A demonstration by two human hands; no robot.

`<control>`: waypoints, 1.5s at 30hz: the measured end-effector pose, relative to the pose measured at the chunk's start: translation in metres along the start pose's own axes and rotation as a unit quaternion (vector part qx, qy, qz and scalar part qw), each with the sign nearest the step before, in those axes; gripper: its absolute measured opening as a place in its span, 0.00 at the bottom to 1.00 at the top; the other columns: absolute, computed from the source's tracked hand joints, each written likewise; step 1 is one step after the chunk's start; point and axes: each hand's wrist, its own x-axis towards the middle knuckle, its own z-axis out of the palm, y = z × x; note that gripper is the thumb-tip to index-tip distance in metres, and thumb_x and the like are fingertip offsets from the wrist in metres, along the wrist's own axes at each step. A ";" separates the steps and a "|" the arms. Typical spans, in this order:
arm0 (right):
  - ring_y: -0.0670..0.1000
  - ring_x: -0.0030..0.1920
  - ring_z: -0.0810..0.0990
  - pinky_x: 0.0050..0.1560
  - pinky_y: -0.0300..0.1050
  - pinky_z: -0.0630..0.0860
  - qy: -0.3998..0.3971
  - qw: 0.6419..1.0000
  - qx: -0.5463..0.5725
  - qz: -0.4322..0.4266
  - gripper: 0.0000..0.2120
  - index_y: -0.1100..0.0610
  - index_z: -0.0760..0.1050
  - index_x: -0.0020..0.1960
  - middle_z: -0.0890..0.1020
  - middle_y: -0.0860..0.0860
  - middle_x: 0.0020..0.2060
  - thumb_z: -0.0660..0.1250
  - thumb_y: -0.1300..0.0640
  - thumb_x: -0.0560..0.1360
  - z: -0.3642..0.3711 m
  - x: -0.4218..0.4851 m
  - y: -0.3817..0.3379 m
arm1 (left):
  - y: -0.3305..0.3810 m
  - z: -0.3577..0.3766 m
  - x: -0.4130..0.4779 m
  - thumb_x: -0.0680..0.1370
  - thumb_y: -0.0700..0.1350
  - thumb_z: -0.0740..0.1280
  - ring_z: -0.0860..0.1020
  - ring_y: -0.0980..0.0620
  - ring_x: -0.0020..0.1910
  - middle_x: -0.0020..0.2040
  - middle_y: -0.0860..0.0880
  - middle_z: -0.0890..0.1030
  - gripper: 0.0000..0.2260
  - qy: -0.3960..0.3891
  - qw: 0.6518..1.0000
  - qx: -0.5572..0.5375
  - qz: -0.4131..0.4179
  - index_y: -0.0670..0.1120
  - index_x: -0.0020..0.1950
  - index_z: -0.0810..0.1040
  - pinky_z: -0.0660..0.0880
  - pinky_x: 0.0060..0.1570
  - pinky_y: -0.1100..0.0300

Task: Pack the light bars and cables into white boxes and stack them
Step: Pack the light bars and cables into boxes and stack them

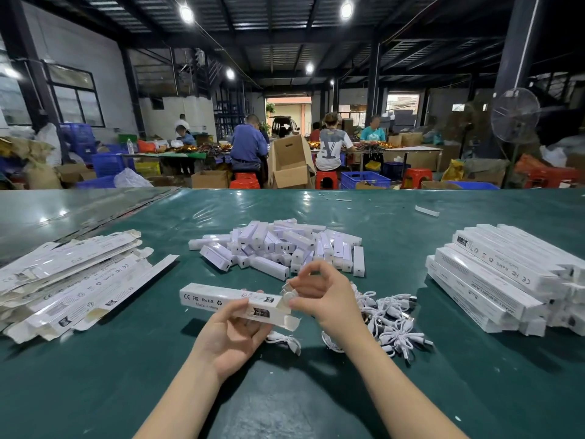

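Green table (pixel 126 375): packed boxes (pixel 493 280) at 3 o'clock, flat boxes (pixel 72 280) at 9, light bars (pixel 278 248) at 12, cables (pixel 389 315) at 4. At centre the left hand (pixel 234 334) curls its fingers round a white box (pixel 221 301); the right hand (pixel 323 296) pinches a small clear item (pixel 289 296) at its open 3 o'clock end.

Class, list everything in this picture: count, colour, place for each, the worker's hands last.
table: one, dark green, under everything.
flat boxes: a pile, white, table's left.
light bars: a heap, white, centre, beyond the hands.
packed boxes: a stack, white, table's right.
cables: several bundles, white, beside the right wrist.
open box: one, white, held.
small item: one, pale, blurred, at the box's mouth.
cartons: several, brown, floor behind.
left grip: one, holds the open box.
right grip: one, pinches the small item.
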 end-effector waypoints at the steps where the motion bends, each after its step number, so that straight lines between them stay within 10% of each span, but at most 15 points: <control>1: 0.41 0.38 0.82 0.43 0.34 0.77 -0.012 1.000 -0.012 0.001 0.19 0.54 0.72 0.40 0.83 0.48 0.37 0.71 0.76 0.63 0.002 0.000 0.000 | 0.001 0.000 0.000 0.60 0.39 0.74 0.83 0.43 0.36 0.45 0.40 0.82 0.16 0.006 1.000 -0.008 0.001 0.40 0.45 0.78 0.80 0.37 0.46; 11: 0.51 0.49 0.76 0.53 0.43 0.72 -0.065 0.919 -0.358 -0.150 0.21 0.56 0.74 0.59 0.75 0.51 0.54 0.64 0.71 0.68 0.015 -0.010 0.011 | -0.001 0.003 0.000 0.78 0.37 0.57 0.83 0.48 0.32 0.36 0.43 0.84 0.08 0.017 1.000 0.014 0.023 0.41 0.46 0.76 0.80 0.28 0.56; 20: 0.41 0.40 0.76 0.44 0.25 0.69 -0.001 0.960 -0.251 -0.125 0.25 0.51 0.74 0.59 0.75 0.38 0.37 0.65 0.72 0.67 0.018 -0.011 0.010 | -0.002 0.011 -0.004 0.78 0.36 0.57 0.83 0.49 0.31 0.36 0.43 0.84 0.15 0.002 1.000 0.000 0.030 0.42 0.36 0.80 0.79 0.29 0.59; 27: 0.47 0.45 0.73 0.49 0.42 0.77 0.032 0.963 -0.229 -0.139 0.27 0.55 0.72 0.60 0.69 0.42 0.42 0.62 0.75 0.65 0.019 -0.011 0.007 | -0.005 0.017 -0.004 0.76 0.36 0.59 0.83 0.49 0.32 0.36 0.41 0.83 0.07 -0.003 0.999 0.009 0.046 0.40 0.41 0.74 0.81 0.32 0.58; 33: 0.43 0.40 0.67 0.41 0.33 0.64 0.053 0.948 -0.295 -0.106 0.23 0.52 0.69 0.60 0.68 0.43 0.40 0.67 0.65 0.68 0.012 -0.010 0.016 | -0.009 0.016 -0.002 0.77 0.37 0.59 0.79 0.47 0.40 0.38 0.41 0.80 0.05 0.005 0.997 0.063 0.047 0.38 0.44 0.74 0.81 0.36 0.60; 45: 0.41 0.31 0.73 0.38 0.33 0.71 0.035 0.981 -0.190 -0.034 0.22 0.43 0.66 0.45 0.75 0.45 0.32 0.67 0.70 0.67 0.011 -0.009 0.014 | -0.012 0.015 0.002 0.77 0.37 0.60 0.80 0.47 0.41 0.44 0.38 0.79 0.05 0.025 0.996 0.051 0.066 0.36 0.48 0.74 0.81 0.38 0.59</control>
